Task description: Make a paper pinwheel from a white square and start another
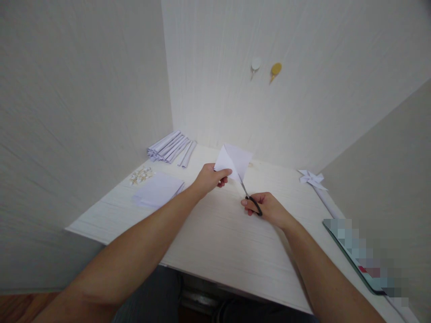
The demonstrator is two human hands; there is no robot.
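My left hand [211, 178] pinches the lower left corner of a folded white sheet of paper [235, 159] and holds it up above the white table [215, 237]. My right hand [266, 208] is closed round the black handles of a pair of scissors [248, 195]. The blades point up into the paper's lower edge, just right of my left thumb.
Several rolled white paper tubes [171, 146] lie at the back left against the wall. A stack of flat white sheets [158, 190] and small pale pins [141, 176] lie left. A paper pinwheel [312, 178] lies right. A dark-edged tablet [357, 255] sits at the right edge. Two hooks [266, 69] hang on the wall.
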